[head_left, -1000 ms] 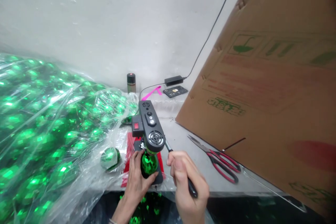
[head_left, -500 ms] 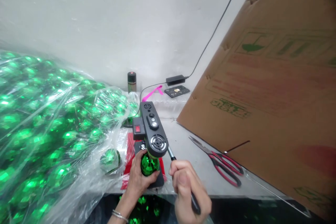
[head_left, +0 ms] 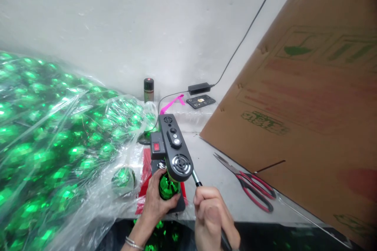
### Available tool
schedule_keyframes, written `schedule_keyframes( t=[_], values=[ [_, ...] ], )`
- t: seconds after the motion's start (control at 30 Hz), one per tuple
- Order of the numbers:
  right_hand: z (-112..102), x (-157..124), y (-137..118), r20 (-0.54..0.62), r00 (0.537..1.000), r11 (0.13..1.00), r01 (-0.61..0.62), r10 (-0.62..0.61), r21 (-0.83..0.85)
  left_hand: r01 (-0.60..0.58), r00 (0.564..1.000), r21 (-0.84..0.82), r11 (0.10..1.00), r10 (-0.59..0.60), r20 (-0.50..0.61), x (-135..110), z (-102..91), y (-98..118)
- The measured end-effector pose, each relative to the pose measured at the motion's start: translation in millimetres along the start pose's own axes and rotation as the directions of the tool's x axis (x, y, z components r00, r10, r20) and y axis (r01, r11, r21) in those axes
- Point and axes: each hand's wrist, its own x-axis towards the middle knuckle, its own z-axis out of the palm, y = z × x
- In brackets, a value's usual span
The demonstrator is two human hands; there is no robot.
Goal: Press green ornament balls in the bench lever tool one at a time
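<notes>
My left hand (head_left: 153, 200), with a bangle at the wrist, holds a green faceted ball (head_left: 169, 189) between thumb and fingers. The ball sits directly beneath the rounded front end of a black bench machine (head_left: 178, 147), which has a red switch on its left side. Whether ball and machine head touch is hidden from above. My right hand (head_left: 215, 217) is wrapped around the black grip of the machine's lever (head_left: 196, 178); its metal rod runs up under the head. The machine's base rests on a red sheet (head_left: 143, 182).
Green balls under clear plastic (head_left: 73, 137) fill the left side; a single wrapped ball (head_left: 123, 178) lies nearer. Red-handled scissors (head_left: 250, 188) lie right, by a large cardboard box (head_left: 279, 125). Behind are a small dark-capped bottle (head_left: 149, 90), pink ribbon (head_left: 172, 104), power adapter (head_left: 200, 88) and phone-like black slab (head_left: 200, 101).
My right hand and the lever grip have come slightly lower and closer to me. The left hand keeps the ball under the machine head. The view has shifted a little.
</notes>
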Motion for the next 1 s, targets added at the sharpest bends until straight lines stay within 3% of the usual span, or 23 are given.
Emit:
schedule_keyframes(
  t=[0.33,1.0],
  values=[
    [3.3,-1.2,6.6,-0.04,0.997,0.998,0.059,-0.06,-0.014,-0.046,0.999,0.039,0.998,0.046,-0.01,0.8,1.7,-0.4],
    [-0.9,-5.9,10.4,-0.026,0.999,0.999,0.046,-0.046,0.003,-0.075,0.997,0.066,0.995,0.076,-0.014,1.8,1.6,1.4]
  ],
)
